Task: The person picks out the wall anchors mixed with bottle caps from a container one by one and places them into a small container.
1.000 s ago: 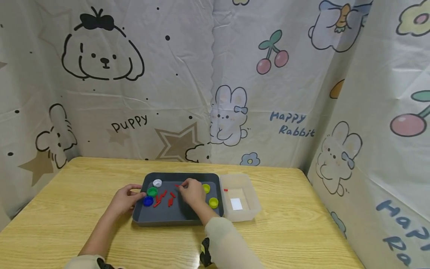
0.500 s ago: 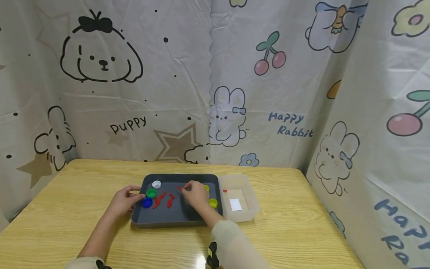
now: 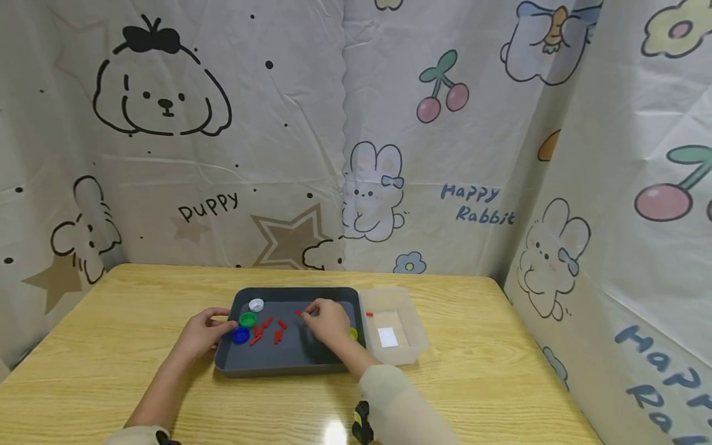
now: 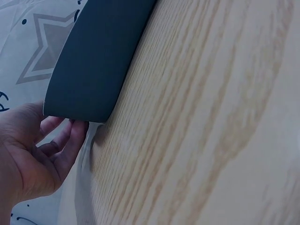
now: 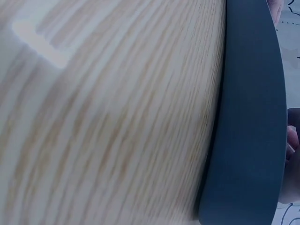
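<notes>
My right hand [image 3: 328, 324] is over the dark grey tray [image 3: 267, 366] and pinches a small red stick [image 3: 298, 313] between thumb and fingertips. At the tray's left end my left hand [image 3: 201, 332] grips the wall. In the left wrist view the left hand's fingers [image 4: 70, 145] press the outer side of the tray [image 4: 93, 65], with the thumb at the rim. Several red sticks [image 3: 278, 335] lie loose on the tray floor. White [image 3: 256, 305], green [image 3: 247, 319] and blue [image 3: 241, 335] caps line its left side. The right hand partly covers a yellow cap [image 3: 353, 334].
A translucent plastic box [image 3: 419, 337] stands against the tray's right side. Inside are one red piece [image 3: 369, 314] and a white square [image 3: 387, 337]. Both rest on a wooden table [image 3: 473, 371], with a printed cloth [image 3: 289, 154] hanging behind.
My right hand has shifted slightly right over the tray with the red stick, and now hides the farther yellow cap. The left hand stays on the tray wall. The head view has turned slightly.
</notes>
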A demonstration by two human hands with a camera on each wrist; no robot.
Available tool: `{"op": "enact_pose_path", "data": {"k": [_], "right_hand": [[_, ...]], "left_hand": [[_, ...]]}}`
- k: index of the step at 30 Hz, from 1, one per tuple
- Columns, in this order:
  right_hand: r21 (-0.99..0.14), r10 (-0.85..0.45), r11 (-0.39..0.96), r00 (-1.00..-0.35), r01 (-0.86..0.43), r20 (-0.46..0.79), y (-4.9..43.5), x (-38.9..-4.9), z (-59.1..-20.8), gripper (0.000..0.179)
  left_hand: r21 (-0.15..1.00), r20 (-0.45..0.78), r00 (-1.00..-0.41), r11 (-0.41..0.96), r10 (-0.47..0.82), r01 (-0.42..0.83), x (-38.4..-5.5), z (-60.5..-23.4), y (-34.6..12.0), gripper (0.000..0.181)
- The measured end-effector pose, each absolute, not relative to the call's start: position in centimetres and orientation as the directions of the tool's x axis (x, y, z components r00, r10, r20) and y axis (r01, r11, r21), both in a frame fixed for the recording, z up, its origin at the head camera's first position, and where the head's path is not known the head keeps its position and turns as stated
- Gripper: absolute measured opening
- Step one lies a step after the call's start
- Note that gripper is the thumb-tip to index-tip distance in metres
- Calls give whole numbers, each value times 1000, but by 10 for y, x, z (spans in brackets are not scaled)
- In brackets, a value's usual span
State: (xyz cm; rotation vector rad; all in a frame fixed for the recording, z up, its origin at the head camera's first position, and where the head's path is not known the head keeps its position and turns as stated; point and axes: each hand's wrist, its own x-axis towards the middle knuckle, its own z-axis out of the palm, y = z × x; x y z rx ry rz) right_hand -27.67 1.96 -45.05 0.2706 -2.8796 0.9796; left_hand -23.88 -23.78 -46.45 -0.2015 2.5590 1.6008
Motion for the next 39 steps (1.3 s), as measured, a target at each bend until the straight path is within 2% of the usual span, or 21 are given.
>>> {"op": "enact_pose_path", "data": {"k": [8,17,25,39], "right_hand": [[-586,-179,770,-967,-252,180,26,-276,-449,9],[-599,-195,757,-965,-260,173,37,-274,-446,9],[-609,-223,742,-960,-281,171,45,-272,-440,9],[-598,-270,716,-933,-361,240,57,-270,-432,10]], "left_hand": [[880,-153,-987,447,-54,-161,-240,-466,-238,55],[879,-146,-987,450,-62,-159,-241,-467,-236,53],[852,-123,-988,501,-93,-153,-241,-468,-234,50],[815,-66,-989,564,-136,-132,-240,-474,-233,49]]}}
